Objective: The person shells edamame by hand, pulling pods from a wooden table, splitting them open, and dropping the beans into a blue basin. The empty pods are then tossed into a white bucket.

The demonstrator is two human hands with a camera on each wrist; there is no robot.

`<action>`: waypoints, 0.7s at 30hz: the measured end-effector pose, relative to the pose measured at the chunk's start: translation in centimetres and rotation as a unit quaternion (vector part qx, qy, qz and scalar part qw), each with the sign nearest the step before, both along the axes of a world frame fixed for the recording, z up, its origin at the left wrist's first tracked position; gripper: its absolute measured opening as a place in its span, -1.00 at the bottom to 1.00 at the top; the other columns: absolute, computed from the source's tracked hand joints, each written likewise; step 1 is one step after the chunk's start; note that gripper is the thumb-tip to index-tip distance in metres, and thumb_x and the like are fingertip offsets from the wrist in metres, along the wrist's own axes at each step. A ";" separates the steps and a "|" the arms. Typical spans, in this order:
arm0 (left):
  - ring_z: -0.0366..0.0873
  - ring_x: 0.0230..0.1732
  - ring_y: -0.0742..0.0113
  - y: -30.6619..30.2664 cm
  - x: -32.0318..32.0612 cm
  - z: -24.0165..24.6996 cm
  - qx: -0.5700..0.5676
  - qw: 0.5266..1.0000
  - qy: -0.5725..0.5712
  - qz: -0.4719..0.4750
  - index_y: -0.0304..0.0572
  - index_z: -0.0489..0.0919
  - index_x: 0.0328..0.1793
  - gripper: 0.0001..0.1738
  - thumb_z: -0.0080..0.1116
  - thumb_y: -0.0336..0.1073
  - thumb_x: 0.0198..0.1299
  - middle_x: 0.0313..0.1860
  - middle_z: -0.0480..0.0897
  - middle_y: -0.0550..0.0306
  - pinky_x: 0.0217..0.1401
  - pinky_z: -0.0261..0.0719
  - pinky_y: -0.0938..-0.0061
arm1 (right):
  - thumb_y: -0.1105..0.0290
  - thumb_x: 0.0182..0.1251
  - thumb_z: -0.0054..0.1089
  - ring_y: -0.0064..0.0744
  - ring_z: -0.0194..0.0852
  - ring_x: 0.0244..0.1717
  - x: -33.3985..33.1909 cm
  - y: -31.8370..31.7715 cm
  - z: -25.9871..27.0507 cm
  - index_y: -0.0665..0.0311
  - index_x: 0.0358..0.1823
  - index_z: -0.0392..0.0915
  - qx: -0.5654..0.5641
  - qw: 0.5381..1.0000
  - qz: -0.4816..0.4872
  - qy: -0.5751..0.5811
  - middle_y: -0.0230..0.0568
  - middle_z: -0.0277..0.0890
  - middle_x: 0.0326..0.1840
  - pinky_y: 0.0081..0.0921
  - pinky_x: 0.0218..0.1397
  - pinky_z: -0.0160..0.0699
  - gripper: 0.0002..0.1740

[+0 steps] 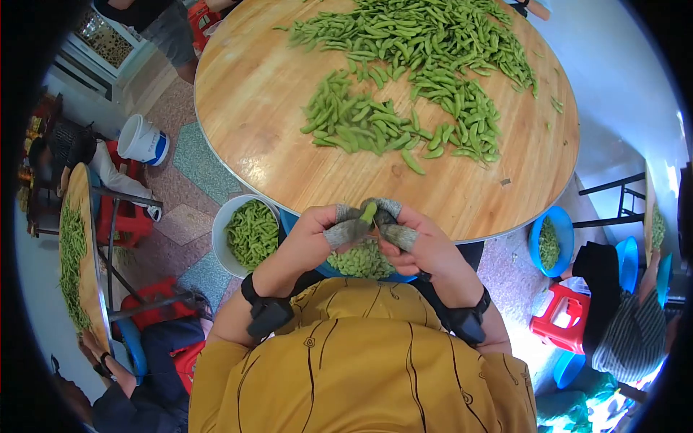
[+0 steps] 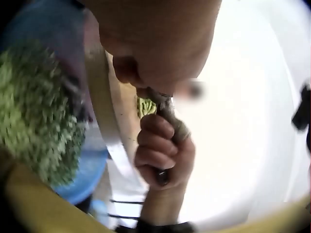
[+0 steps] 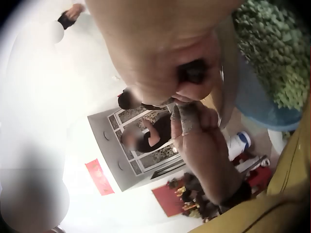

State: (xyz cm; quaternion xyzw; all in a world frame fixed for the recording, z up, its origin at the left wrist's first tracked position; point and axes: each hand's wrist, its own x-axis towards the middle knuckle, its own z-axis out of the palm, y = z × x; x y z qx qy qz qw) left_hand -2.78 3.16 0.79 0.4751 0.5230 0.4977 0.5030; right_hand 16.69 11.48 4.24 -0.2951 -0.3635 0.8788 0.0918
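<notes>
Between my fingertips, over the near table edge, is a green soybean pod (image 1: 369, 211). My left hand (image 1: 315, 234) pinches it, with grey cloth coverings on the thumb and finger. My right hand (image 1: 429, 249), covered the same way, meets it from the other side. Its lower fingers curl round a black-handled tool (image 3: 193, 72), whose dark end shows below the little finger in the left wrist view; its working end is hidden. Beneath both hands, shelled soybeans (image 1: 361, 261) fill a blue basin (image 2: 92, 170).
A large heap of soybean pods (image 1: 433, 43) covers the far part of the round wooden table (image 1: 245, 123). Left of my lap stands a white bucket (image 1: 222, 238) of pods. A blue tub (image 1: 563, 238) and red stool (image 1: 563, 317) are at right. Other people sit around.
</notes>
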 end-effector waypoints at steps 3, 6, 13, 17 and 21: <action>0.43 -0.60 0.14 0.2 -0.1 1.3 -0.151 0.972 -0.170 -0.062 -0.34 0.59 -0.20 -0.79 0.25 -0.33 0.13 -0.52 0.56 -0.10 -0.44 0.43 0.39 | 0.46 0.36 -0.07 -0.73 0.08 -0.67 0.7 0.2 -0.3 0.08 0.18 0.40 -0.089 0.995 0.014 0.038 -0.50 0.32 -0.50 -0.75 -0.66 0.03 -0.63; 0.43 -0.61 0.16 0.6 1.1 1.6 -0.047 0.994 0.098 -0.031 -0.32 0.58 -0.20 -0.79 0.25 -0.32 0.13 -0.54 0.55 -0.10 -0.45 0.42 0.41 | 0.46 0.37 -0.09 -0.72 0.08 -0.67 0.1 -0.6 -0.8 0.10 0.17 0.39 -0.018 1.000 -0.005 0.005 -0.49 0.32 -0.47 -0.74 -0.66 0.05 -0.65; 0.50 -0.53 0.24 0.7 1.6 1.2 0.184 0.896 0.403 0.022 -0.28 0.56 -0.23 -0.86 0.16 -0.35 0.20 -0.42 0.60 -0.02 -0.40 0.45 0.47 | 0.48 0.38 -0.14 -0.70 0.12 -0.65 0.3 -0.4 -1.7 0.12 0.19 0.38 0.070 0.997 -0.001 0.021 -0.46 0.33 -0.44 -0.71 -0.66 0.12 -0.64; 0.45 -0.47 0.53 -0.3 0.9 1.3 -0.156 0.949 -0.272 -0.041 -0.23 0.56 -0.15 -0.80 0.00 -0.26 0.37 -0.39 0.56 0.29 -0.42 0.38 0.61 | 0.46 0.40 -0.12 -0.73 0.12 -0.63 1.2 -0.1 -0.9 0.12 0.18 0.38 0.016 0.998 -0.014 0.054 -0.47 0.33 -0.44 -0.71 -0.65 0.11 -0.65; 0.47 -0.47 0.50 -0.3 1.4 1.0 -0.147 0.982 -0.110 -0.045 -0.26 0.54 -0.07 -0.81 -0.02 -0.32 0.35 -0.38 0.57 0.26 -0.40 0.42 0.58 | 0.41 0.27 0.09 -0.44 0.37 -0.56 0.4 -0.4 -2.0 0.19 0.15 0.41 0.305 0.948 -0.030 -0.088 -0.29 0.42 -0.40 -0.46 -0.52 0.38 -0.61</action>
